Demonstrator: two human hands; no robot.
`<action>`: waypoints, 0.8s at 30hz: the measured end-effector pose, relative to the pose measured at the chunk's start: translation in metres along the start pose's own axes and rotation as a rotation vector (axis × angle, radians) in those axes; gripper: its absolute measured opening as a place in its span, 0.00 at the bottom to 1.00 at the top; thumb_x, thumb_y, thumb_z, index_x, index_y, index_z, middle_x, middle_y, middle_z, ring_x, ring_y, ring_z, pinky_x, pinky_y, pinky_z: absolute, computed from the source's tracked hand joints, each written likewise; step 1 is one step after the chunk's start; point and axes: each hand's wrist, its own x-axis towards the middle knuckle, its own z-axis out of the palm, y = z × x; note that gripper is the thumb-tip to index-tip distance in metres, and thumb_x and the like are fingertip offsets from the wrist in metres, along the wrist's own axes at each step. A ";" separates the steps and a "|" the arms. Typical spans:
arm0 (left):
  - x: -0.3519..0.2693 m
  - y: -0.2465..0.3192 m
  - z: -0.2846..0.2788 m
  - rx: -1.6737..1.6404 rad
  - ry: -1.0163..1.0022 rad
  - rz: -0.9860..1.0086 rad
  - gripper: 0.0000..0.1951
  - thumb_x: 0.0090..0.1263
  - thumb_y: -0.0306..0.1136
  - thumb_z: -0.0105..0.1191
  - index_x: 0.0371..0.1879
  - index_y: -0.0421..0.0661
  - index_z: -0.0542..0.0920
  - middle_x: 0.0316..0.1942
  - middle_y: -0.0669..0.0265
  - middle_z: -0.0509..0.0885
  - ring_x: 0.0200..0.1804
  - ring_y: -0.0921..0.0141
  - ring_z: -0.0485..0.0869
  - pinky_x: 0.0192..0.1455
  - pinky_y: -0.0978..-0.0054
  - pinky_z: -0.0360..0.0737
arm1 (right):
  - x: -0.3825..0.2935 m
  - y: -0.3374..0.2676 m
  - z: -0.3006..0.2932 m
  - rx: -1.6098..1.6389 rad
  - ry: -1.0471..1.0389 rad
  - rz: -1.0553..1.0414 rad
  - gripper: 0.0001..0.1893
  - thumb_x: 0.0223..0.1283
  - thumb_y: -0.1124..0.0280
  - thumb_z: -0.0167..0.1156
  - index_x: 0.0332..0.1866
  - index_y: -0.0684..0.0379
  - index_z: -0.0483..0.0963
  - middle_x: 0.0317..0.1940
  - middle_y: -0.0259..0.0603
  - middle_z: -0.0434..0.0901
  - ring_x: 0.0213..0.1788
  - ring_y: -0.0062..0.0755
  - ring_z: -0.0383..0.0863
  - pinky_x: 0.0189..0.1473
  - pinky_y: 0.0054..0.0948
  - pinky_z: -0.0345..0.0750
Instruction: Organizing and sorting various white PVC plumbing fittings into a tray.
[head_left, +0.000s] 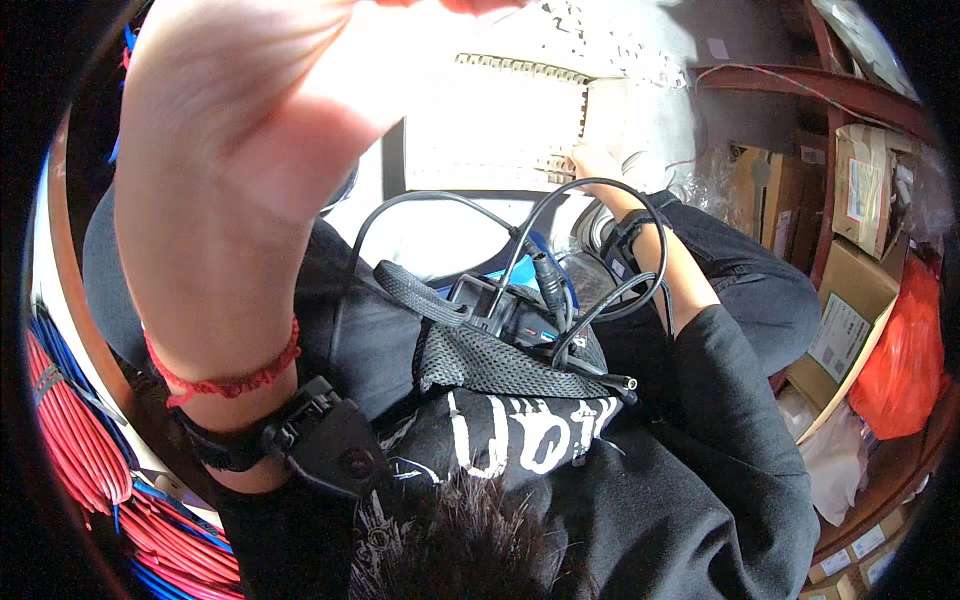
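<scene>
My left hand (322, 127) is raised close to the camera at upper left, palm side showing; its fingers are lost in glare and past the top edge. Whether it holds anything is hidden. My right hand (590, 159) is at the lower right edge of a white overexposed panel (487, 127) with comb-like slotted edges, its fingertips too bright to make out. The panel lies before me between my bent legs. A black mesh pouch (480, 360) with an electronic device (525, 319) and looping black cables (664, 247) sits at my lap.
Coiled red cables (75, 427) and blue cables lie at lower left. At right, a reddish metal rack (862, 94) stands by cardboard boxes (847, 322) and a red plastic bag (904, 352). Small white scraps (637, 56) are scattered beyond the panel. Clear plastic wrap (709, 187) lies near my right knee.
</scene>
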 end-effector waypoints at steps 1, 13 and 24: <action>0.000 -0.001 0.000 0.000 0.001 0.003 0.10 0.63 0.30 0.47 0.36 0.34 0.71 0.37 0.58 0.74 0.35 0.70 0.74 0.37 0.77 0.72 | 0.000 0.000 -0.001 -0.037 -0.026 0.004 0.16 0.47 0.59 0.56 0.31 0.64 0.73 0.34 0.54 0.73 0.41 0.49 0.74 0.43 0.39 0.72; -0.002 0.000 -0.002 0.005 -0.016 0.010 0.10 0.63 0.30 0.47 0.37 0.35 0.72 0.38 0.57 0.74 0.36 0.69 0.75 0.39 0.76 0.73 | 0.003 0.000 0.000 0.022 0.092 0.221 0.14 0.32 0.66 0.56 0.25 0.66 0.76 0.22 0.56 0.76 0.28 0.48 0.78 0.34 0.36 0.75; 0.004 0.000 -0.001 0.032 -0.040 0.010 0.10 0.62 0.30 0.48 0.37 0.36 0.72 0.40 0.57 0.74 0.38 0.69 0.75 0.41 0.75 0.73 | 0.003 0.001 0.008 0.176 -0.151 0.345 0.17 0.31 0.70 0.61 0.35 0.57 0.79 0.27 0.47 0.80 0.32 0.37 0.80 0.37 0.30 0.75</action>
